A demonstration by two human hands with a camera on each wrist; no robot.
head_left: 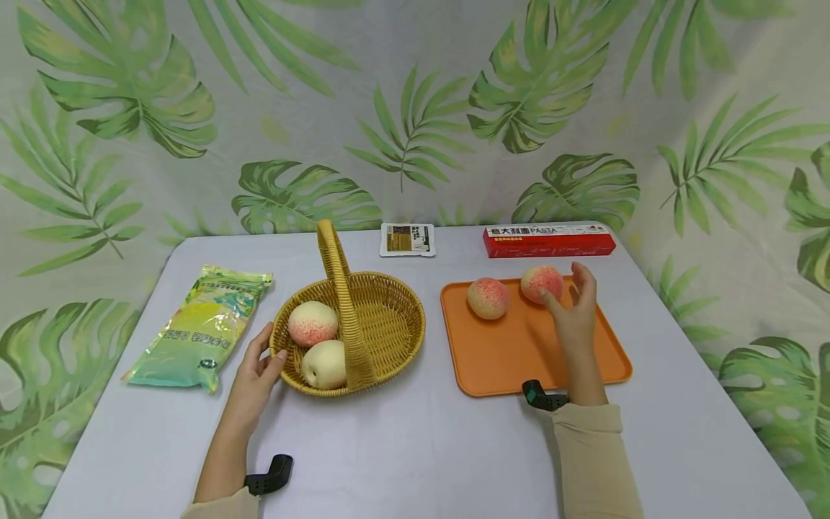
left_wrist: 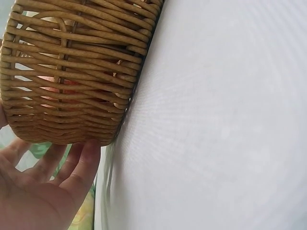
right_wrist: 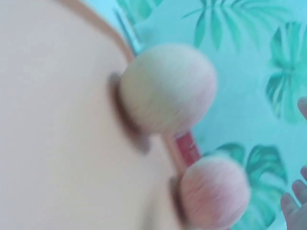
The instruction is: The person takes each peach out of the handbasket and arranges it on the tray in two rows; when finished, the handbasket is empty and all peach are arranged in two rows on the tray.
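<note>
Peach (head_left: 537, 281) at far side of orange tray (head_left: 499, 364), second peach (head_left: 488, 298) also on tray. Left of tray: wicker basket (head_left: 392, 317), two peaches (head_left: 314, 323) inside. Right hand (head_left: 576, 310) over tray, fingers apart, gripping nothing; left hand's (head_left: 255, 373) spread fingers touch basket. Behind tray: red box (head_left: 550, 248), "PASTA".

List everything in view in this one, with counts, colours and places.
Basket: 1, golden brown, left of centre
Tray: 1, orange, right side
Peaches: 4, cream, three showing pink; two in the basket, two on the tray
Bag: 1, green and yellow, far left
Packet: 1, white with dark label, back middle
Box: 1, red and white, behind the tray
Table: 1, white, under everything
Backdrop: white with green leaves, around the table
Wrist cameras: 2, black, one per wrist
Sleeves: 2, beige, bottom edge
Left hand: 1, at the basket's side
Right hand: 1, over the tray
</note>
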